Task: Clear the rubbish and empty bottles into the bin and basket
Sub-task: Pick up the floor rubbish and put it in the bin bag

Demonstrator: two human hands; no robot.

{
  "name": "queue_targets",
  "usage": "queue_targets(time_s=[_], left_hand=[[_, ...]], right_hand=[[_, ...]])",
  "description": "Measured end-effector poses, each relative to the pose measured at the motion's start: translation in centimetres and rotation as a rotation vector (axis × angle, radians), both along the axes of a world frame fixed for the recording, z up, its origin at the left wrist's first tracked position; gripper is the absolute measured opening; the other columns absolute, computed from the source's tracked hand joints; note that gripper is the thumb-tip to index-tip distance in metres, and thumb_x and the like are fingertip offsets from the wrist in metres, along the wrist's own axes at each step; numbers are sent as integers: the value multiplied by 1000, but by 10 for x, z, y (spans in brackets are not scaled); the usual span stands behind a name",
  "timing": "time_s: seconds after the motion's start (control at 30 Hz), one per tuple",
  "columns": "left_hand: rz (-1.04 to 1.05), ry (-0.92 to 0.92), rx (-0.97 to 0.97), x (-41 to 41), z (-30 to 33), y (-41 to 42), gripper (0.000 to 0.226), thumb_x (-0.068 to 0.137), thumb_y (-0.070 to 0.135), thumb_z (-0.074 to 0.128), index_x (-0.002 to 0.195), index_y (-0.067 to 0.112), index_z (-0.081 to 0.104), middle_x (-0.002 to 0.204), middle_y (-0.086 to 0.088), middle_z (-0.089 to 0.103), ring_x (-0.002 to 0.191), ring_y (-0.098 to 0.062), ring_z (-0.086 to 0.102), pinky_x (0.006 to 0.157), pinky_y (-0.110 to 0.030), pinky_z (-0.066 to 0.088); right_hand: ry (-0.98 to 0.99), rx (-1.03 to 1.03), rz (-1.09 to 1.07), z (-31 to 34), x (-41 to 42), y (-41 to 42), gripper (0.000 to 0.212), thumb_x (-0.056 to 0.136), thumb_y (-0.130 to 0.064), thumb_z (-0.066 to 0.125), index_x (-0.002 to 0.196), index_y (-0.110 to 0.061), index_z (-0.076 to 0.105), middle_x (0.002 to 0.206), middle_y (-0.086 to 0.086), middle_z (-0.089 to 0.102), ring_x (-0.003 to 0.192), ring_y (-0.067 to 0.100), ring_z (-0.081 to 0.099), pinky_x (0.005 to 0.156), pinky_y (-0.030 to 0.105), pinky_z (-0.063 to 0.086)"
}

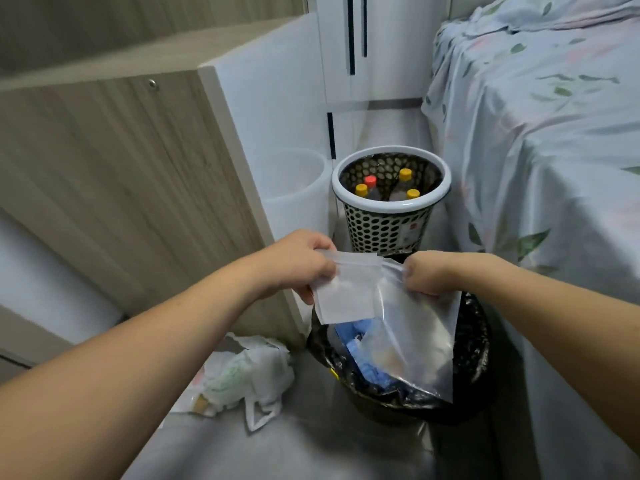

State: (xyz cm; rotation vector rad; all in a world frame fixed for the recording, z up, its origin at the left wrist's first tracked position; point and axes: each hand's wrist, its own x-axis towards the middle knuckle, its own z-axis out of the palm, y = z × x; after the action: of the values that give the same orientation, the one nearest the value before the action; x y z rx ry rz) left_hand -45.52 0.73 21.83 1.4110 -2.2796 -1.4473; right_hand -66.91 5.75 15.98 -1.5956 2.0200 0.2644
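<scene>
1. Low in the middle of the frame, both hands hold a clear plastic bag (412, 327) by its top edge, right above the bin (474, 344).
2. The left hand (298, 263) has its fingers curled tight round the bag's upper left corner, where a small frosted pouch (343, 299) also hangs, flat and rectangular.
3. The right hand (433, 271) is bunched closed on the upper right corner, the film puckered at its knuckles.
4. The bag is thin, glossy and see-through, sagging to a point at its lower right; blue scraps (353, 336) show through it.
5. The bin is round, lined with a crinkled black liner that folds over its rim.
6. Just behind it, centre frame, stands a round basket (381, 226) with a smooth white rim and a wall punched with dots; bottles (403, 185) stand upright inside, three capped yellow, one red.
7. Left of the basket sits a plain white tub (294, 199).
8. Lower left, a crumpled white shopping bag (249, 372) lies on the grey floor beside the bin.
9. A wood-grain cabinet (121, 168) fills the left; a leaf-print sheet (536, 133) drapes the bed at right.
</scene>
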Motion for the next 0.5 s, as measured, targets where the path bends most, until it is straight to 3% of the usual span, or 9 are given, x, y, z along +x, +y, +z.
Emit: queue_targets(time_s=[0.27,0.4,0.5], left_hand=[[-3,-109,-65,-21,13,-11,1,62,10,56,62,10,57,64,-11,50,57,-26,49,46,-27,41],[-46,-105,-82,-27,23,-17,19,70,2,55,55,13,54,58,-8,50,54,-25,48,45,-25,39],[-151,-153,-42,-39,1,-8,15,76,1,56,66,12,59,62,-9,53,55,-26,52,42,-25,43]], right_hand=[[42,4,-2,-16,-17,-12,13,83,-11,48,81,-12,61,83,7,65,80,28,63,70,33,53],[52,0,-46,-15,-24,-18,6,80,-8,53,77,-13,55,86,9,63,80,28,62,68,34,52],[7,-15,-60,-12,-24,-22,10,82,-12,51,85,-12,61,88,10,67,84,28,66,73,36,54]])
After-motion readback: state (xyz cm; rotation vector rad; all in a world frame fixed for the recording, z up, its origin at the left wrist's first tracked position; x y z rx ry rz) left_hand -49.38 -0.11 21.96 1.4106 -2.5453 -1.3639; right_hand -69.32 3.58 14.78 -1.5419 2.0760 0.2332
